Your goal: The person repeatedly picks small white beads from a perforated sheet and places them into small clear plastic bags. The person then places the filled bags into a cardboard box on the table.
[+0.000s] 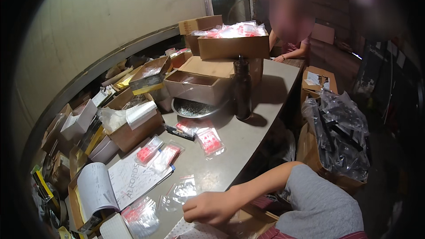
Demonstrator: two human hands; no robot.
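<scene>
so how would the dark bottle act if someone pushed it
The dark bottle may tip, standing tall and narrow on the table. Once down, it would likely roll, given its rounded sides. Its contents don't show, so weight is uncertain.

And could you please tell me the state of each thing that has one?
Right hand: fingers curled, grip unclear
Clear bags: lying flat
Notebook: open, one page curling
Bottle: upright
Metal bowl: holding small pieces
Top carton: open, heaped with packets
Rightmost carton: open, clear plastic bulging out
</scene>
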